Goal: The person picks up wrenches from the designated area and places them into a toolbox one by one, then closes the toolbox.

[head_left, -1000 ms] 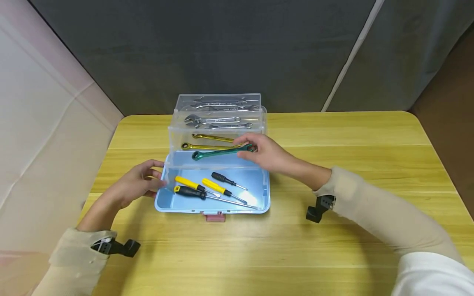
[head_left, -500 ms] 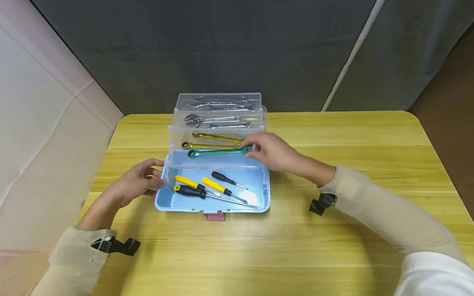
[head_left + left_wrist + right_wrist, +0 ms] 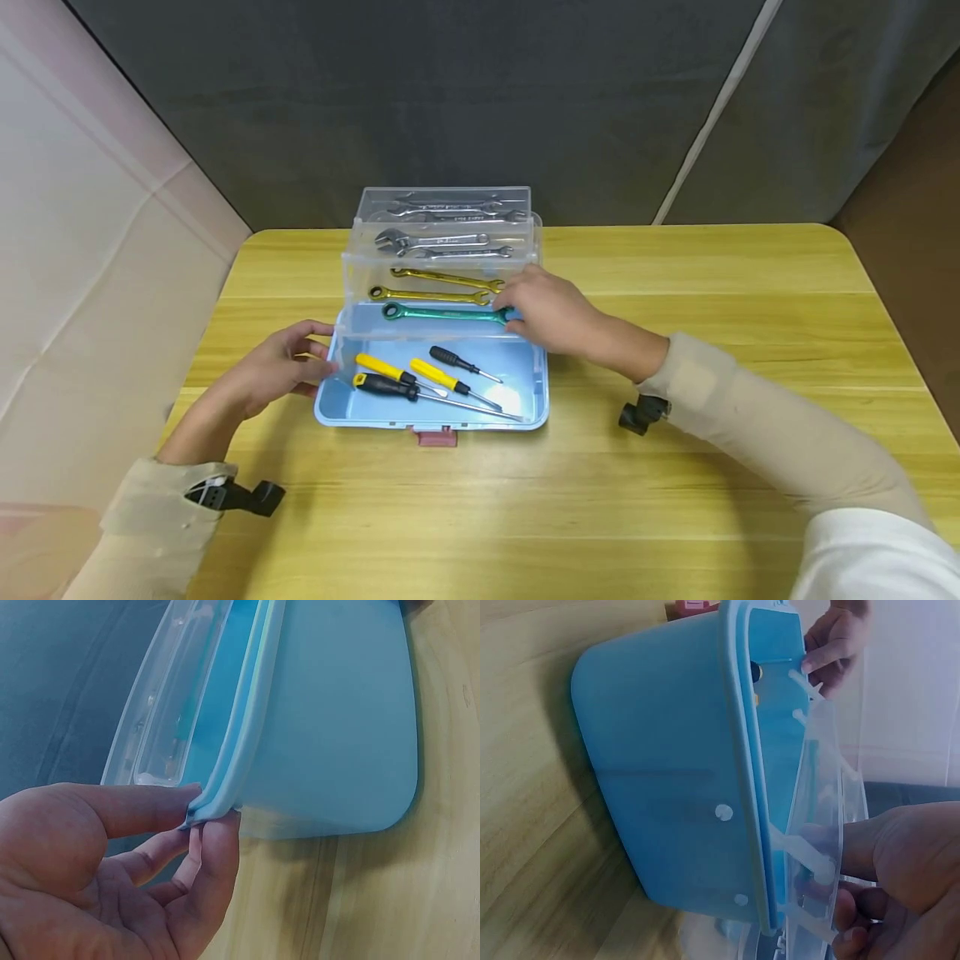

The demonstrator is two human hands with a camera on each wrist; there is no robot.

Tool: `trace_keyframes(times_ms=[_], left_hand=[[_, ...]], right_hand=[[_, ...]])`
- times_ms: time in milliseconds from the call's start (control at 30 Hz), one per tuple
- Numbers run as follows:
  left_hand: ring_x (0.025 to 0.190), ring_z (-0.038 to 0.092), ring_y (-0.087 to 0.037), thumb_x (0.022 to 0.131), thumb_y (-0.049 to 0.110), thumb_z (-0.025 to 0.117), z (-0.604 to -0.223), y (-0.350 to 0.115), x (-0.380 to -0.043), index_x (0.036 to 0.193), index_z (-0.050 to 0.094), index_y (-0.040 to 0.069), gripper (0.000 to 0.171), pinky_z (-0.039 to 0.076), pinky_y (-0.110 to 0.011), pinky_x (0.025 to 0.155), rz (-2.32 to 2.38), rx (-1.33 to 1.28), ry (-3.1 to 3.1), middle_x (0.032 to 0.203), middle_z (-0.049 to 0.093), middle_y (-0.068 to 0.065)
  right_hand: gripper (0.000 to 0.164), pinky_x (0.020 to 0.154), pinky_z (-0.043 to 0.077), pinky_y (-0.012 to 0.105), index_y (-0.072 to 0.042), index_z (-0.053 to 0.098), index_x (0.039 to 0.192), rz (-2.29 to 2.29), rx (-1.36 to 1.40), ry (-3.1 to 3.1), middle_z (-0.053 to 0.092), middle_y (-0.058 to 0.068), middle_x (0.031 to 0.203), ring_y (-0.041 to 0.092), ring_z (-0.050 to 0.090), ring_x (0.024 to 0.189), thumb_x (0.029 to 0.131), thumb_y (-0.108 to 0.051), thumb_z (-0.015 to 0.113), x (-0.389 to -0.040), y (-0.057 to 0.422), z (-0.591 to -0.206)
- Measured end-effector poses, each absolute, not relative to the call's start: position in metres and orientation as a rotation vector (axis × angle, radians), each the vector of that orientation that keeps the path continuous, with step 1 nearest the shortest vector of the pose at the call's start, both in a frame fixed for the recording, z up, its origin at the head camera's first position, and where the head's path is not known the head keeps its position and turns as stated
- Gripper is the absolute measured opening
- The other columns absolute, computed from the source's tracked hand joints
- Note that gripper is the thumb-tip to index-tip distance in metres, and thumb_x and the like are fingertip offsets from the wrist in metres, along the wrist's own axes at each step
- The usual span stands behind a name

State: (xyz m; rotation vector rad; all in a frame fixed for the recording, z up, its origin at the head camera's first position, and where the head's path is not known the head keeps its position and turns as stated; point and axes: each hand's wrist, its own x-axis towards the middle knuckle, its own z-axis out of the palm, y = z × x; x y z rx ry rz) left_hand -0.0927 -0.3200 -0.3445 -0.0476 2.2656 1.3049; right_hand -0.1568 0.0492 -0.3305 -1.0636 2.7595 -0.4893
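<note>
An opened light blue toolbox (image 3: 352, 426) with clear stacked trays (image 3: 351, 287) stands on the table. At its left side my left hand (image 3: 273, 367) pinches the rim; the left wrist view shows the thumb above the blue rim (image 3: 225, 791) and a finger beneath. My right hand (image 3: 555, 312) holds the right end of a green ratchet combination wrench (image 3: 450, 314), which lies lengthwise in the lowest clear tray. Just behind it are two gold wrenches (image 3: 427, 296). In the right wrist view the fingers (image 3: 847, 922) are at the tray's end; the wrench's held end is hidden.
Silver wrenches (image 3: 450, 206) and an adjustable wrench (image 3: 431, 242) lie in the upper trays. Several screwdrivers (image 3: 386, 387) rest in the blue bottom. A pink latch (image 3: 437, 437) juts out in front. A dark curtain (image 3: 450, 92) hangs behind the wooden table (image 3: 712, 283).
My right hand has shifted right and lowered the green wrench, which has gone from tilted to nearly level in the tray. The left hand stays at the rim.
</note>
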Motion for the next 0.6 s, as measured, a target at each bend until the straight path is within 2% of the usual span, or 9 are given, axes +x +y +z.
trace_keyframes(times_ms=[233, 367, 467, 600], left_hand=[[0.091, 0.065, -0.021, 0.1, 0.006, 0.062, -0.342, -0.328, -0.098, 0.149, 0.034, -0.008, 0.058, 0.061, -0.035, 0.076, 1.286, 0.017, 2.238, 0.115, 0.055, -0.02], [0.095, 0.066, -0.019, 0.103, 0.012, 0.06, -0.335, -0.336, -0.107, 0.149, 0.035, -0.008, 0.056, 0.061, -0.037, 0.079, 1.262, 0.028, 2.256, 0.114, 0.058, -0.019], [0.097, 0.065, -0.013, 0.105, 0.014, 0.057, -0.327, -0.343, -0.122, 0.15, 0.034, -0.008, 0.056, 0.061, -0.037, 0.081, 1.249, 0.015, 2.324, 0.114, 0.058, -0.017], [0.095, 0.062, -0.001, 0.107, 0.018, 0.052, -0.314, -0.349, -0.149, 0.153, 0.029, -0.006, 0.057, 0.06, -0.032, 0.084, 1.295, -0.021, 2.421, 0.122, 0.05, -0.016]], right_hand=[[0.026, 0.107, 0.045, 0.041, -0.007, 0.075, 0.12, -0.598, -1.053, 2.719, 0.071, 0.007, 0.122, 0.027, 0.056, 0.121, 0.095, -0.013, 0.073, -0.159, 0.055, -0.33], [0.019, 0.092, 0.052, 0.038, -0.008, 0.076, 0.114, -0.831, -0.981, 2.719, 0.072, 0.004, 0.109, 0.022, 0.06, 0.103, 0.097, -0.012, 0.069, -0.161, 0.06, -0.327], [0.015, 0.078, 0.052, 0.035, -0.005, 0.076, 0.109, -1.136, -0.917, 2.736, 0.07, 0.004, 0.099, 0.02, 0.059, 0.089, 0.098, -0.009, 0.067, -0.167, 0.066, -0.325], [0.016, 0.074, 0.047, 0.029, -0.003, 0.073, 0.111, -1.495, -0.814, 2.756, 0.068, 0.006, 0.1, 0.019, 0.055, 0.086, 0.1, -0.011, 0.066, -0.179, 0.074, -0.323]])
